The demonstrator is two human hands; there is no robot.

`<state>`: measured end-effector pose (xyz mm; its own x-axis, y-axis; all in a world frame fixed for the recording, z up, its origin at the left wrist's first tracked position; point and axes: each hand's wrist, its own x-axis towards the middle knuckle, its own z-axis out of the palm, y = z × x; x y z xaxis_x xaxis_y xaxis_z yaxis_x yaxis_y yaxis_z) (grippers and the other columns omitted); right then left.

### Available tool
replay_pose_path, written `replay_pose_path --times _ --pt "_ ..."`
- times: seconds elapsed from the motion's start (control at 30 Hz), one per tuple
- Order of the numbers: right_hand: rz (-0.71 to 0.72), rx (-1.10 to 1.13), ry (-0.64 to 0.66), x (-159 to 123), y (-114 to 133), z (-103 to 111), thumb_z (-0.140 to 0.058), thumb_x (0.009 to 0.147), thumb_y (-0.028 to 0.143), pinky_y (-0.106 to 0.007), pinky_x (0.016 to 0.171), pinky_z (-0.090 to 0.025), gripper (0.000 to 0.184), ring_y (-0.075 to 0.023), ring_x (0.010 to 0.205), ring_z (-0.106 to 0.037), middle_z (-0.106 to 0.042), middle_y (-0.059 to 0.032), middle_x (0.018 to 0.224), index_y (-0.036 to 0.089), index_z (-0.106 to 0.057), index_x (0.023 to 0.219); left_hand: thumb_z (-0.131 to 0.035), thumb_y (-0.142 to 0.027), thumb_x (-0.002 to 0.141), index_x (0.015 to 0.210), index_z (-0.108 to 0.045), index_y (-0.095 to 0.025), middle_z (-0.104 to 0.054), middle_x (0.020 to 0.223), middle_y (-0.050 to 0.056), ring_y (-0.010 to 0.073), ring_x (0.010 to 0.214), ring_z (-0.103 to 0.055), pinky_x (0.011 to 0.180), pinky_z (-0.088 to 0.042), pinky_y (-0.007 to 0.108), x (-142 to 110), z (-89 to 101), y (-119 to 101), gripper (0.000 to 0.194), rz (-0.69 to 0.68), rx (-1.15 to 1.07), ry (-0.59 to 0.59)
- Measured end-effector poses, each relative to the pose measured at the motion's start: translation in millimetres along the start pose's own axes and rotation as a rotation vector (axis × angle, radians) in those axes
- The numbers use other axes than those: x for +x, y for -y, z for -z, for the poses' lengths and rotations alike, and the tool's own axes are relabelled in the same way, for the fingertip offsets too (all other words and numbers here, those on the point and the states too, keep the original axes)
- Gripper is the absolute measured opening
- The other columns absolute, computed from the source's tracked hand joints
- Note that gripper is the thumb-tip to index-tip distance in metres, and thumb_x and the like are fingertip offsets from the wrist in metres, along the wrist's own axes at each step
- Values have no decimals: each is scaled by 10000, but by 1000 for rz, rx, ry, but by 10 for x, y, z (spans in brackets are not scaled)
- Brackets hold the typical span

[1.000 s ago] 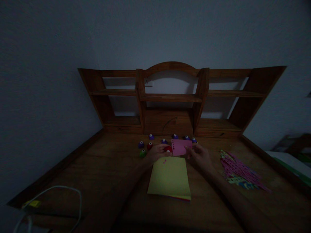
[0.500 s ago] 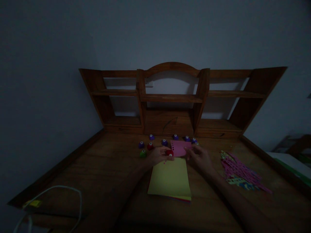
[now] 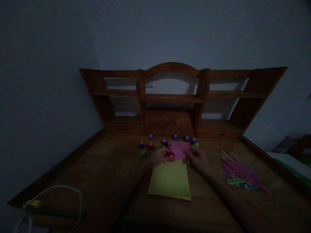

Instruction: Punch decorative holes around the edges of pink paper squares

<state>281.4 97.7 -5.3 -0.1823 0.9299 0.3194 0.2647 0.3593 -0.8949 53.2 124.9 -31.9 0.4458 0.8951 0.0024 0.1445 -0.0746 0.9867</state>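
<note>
My left hand (image 3: 159, 156) is closed around a small red craft punch (image 3: 170, 155) with a white-ringed top. A pink sheet of paper (image 3: 178, 149) with a row of punched holes along its left edge is pinched in my right hand (image 3: 196, 157). The sheet's left edge lies against the red punch; whether it sits inside the slot I cannot tell. Below both hands rests a stack of coloured paper (image 3: 170, 181), yellow on top. A few small pink bits lie near its upper edge.
Several more punches stand behind the hands, among them a green punch (image 3: 143, 153), another red punch (image 3: 150, 146) and a purple punch (image 3: 187, 139). To the right lies a pile of pink, yellow and blue strips (image 3: 240, 171). A wooden shelf unit (image 3: 170, 98) backs the desk. A white cable (image 3: 80, 200) curves at lower left.
The pink sheet and my right hand have shifted slightly left and toward me. A green punch at the right shows more now. My left hand keeps its hold on the red punch.
</note>
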Motion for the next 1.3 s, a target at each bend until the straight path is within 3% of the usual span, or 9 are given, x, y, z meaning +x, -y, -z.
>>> replay_pose_path --times 0.93,1.3 --pt "22 -39 26 16 -89 -2 -541 857 513 -242 506 -424 345 -147 485 -571 -604 2 528 181 -591 778 -768 -341 676 1059 -644 -142 -672 1068 113 214 900 -642 777 -486 327 -25 -44 -17 449 -7 -95 28" --pt "-17 -31 40 2 -40 3 -546 847 527 -224 417 -380 370 -122 408 -516 -582 18 508 165 -626 839 -771 -336 664 1005 -675 -137 -694 994 100 202 822 -646 698 -481 287 -18 -60 -32 407 -7 -70 -14"
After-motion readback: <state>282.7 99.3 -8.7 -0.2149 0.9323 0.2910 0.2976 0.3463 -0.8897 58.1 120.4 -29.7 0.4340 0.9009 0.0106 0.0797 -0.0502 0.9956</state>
